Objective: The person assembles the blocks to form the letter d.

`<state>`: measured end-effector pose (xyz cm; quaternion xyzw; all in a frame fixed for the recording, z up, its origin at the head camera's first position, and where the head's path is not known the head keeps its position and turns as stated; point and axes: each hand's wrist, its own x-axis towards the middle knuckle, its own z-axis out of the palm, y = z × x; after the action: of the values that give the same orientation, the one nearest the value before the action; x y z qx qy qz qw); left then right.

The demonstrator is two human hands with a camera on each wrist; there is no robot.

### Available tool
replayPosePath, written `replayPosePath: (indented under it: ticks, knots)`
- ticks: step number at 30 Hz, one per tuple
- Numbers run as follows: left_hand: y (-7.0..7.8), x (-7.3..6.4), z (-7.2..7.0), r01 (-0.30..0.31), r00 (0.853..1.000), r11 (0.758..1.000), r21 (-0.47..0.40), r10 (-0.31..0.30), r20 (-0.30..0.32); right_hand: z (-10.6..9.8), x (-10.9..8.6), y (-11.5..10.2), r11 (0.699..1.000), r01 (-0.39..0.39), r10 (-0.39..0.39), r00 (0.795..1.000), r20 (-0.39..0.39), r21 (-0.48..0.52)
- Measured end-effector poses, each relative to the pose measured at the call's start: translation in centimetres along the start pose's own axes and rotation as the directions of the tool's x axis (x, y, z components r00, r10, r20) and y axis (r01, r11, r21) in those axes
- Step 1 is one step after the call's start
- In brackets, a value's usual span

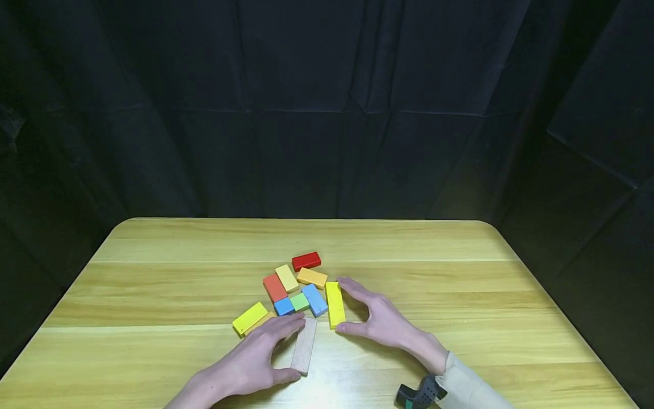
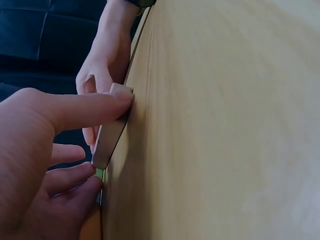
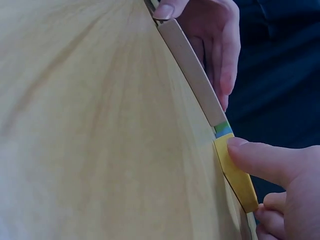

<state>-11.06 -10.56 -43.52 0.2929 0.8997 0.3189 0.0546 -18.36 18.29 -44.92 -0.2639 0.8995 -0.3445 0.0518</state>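
Observation:
My left hand (image 1: 255,358) holds a long pale pinkish wooden block (image 1: 305,346) by its two ends, with the thumb on the near end and fingers at the far end. In the left wrist view the thumb presses that block's end. To the right, my right hand (image 1: 380,318) spans a long yellow block (image 1: 335,305) the same way, thumb near and fingertips far; the right wrist view shows thumb and fingers on its ends. Both blocks lie low at the tabletop. A light blue block (image 1: 314,300) and a green block (image 1: 299,301) sit just beyond.
On the wooden table (image 1: 460,295) lie more blocks: dark red (image 1: 306,261), orange (image 1: 312,278), cream (image 1: 287,278), coral red (image 1: 275,288), blue (image 1: 284,307) and another yellow block (image 1: 250,318), which partly covers an orange one (image 1: 259,322). A black curtain (image 1: 317,113) hangs behind.

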Motion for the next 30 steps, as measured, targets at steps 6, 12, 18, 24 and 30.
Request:
replayPosePath:
  ticks: [6,12,18,24,30]
  knots:
    - [-0.1,-0.1,-0.1,0.006,1.000,1.000,0.010,-0.006,0.017,0.0,0.0,0.0,1.000,0.002,-0.002,1.000,0.002,-0.011]
    - [-0.1,-0.2,0.0,0.007,1.000,1.000,0.007,-0.007,0.003,0.0,-0.1,-0.1,0.999,0.017,-0.018,0.999,-0.026,-0.028]
    - [0.1,-0.2,0.4,0.016,1.000,1.000,-0.019,-0.016,-0.026,-0.1,-0.2,-0.3,1.000,-0.017,0.016,0.998,-0.063,-0.011]
    - [0.7,-0.1,0.7,-0.010,0.999,0.999,-0.042,0.008,-0.053,-0.3,-0.5,-0.2,1.000,-0.014,0.016,0.995,-0.096,0.014]
    - [1.4,0.2,1.2,-0.028,0.998,0.998,-0.052,0.025,-0.060,-0.8,-1.0,0.4,1.000,-0.013,0.016,0.994,-0.106,0.028]
